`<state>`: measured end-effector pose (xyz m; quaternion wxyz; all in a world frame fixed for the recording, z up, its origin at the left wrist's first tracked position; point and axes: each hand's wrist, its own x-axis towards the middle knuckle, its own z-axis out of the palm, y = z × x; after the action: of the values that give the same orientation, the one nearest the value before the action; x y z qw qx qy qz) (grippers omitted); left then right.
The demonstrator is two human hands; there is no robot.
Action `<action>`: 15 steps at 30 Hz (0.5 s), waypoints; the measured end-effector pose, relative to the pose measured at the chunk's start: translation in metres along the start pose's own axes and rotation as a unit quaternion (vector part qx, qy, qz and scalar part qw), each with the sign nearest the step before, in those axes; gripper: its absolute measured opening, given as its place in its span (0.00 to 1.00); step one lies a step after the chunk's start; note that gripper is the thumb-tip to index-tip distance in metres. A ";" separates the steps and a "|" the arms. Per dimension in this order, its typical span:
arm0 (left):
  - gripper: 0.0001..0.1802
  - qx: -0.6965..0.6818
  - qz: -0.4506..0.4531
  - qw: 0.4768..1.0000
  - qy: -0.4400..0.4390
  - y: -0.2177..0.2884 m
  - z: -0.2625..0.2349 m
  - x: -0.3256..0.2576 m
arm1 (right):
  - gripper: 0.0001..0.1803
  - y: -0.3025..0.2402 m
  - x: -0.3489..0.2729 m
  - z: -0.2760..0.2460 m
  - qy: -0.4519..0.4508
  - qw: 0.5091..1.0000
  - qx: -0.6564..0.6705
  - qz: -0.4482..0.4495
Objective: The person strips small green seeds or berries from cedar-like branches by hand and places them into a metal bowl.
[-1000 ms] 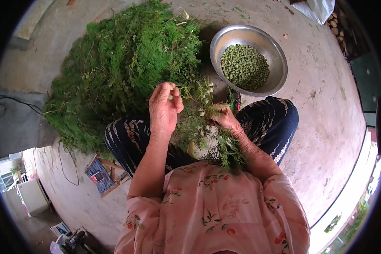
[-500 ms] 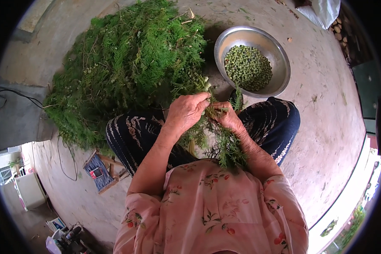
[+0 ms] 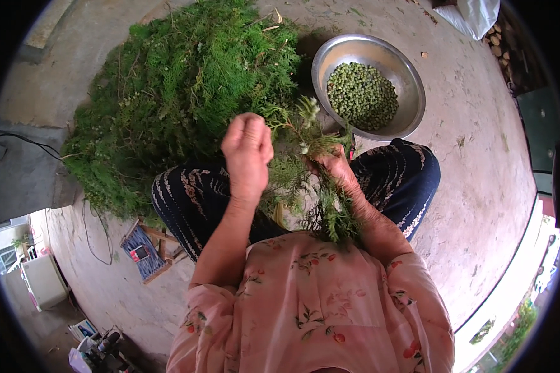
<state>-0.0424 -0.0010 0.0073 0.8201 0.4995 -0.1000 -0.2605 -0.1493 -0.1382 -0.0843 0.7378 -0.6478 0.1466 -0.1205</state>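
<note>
The branch pile [image 3: 193,99] lies left of the bowl [image 3: 410,90], with berries [image 3: 362,96] inside it.

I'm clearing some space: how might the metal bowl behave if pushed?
The metal bowl is probably stiff, given its shiny metallic look. Round green pieces inside seem loose and may roll, but probably won't spill, sitting low in it.
</note>
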 end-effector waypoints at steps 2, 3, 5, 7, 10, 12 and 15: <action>0.05 -0.066 -0.018 0.997 0.019 0.013 -0.004 0.003 | 0.05 0.000 0.001 -0.008 -0.105 0.993 -0.054 0.031; 0.04 -0.077 -0.054 0.995 0.034 0.017 -0.002 0.002 | 0.04 0.003 0.001 -0.002 -0.066 0.997 -0.028 0.018; 0.06 -0.095 -0.115 0.989 0.017 0.016 -0.005 0.000 | 0.05 0.003 0.002 0.012 0.009 1.000 0.018 -0.014; 0.06 -0.122 -0.134 0.983 0.025 0.005 -0.011 -0.005 | 0.06 -0.012 0.003 0.019 0.044 0.975 0.154 0.152; 0.07 -0.041 -0.133 0.990 0.038 -0.009 -0.015 -0.009 | 0.09 -0.008 0.008 0.017 0.026 0.992 -0.030 0.119; 0.09 0.037 -0.133 0.989 0.054 -0.018 -0.021 -0.014 | 0.11 -0.019 0.005 0.029 0.042 0.986 0.051 0.153; 0.15 0.110 -0.127 0.986 0.017 -0.023 -0.023 0.000 | 0.10 -0.013 0.022 0.029 0.013 0.997 -0.053 0.057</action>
<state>-0.0400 0.0082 -0.0240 0.7223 0.5996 -0.0494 -0.3411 -0.1180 -0.1214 -0.0697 0.7058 -0.6752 0.1993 -0.0786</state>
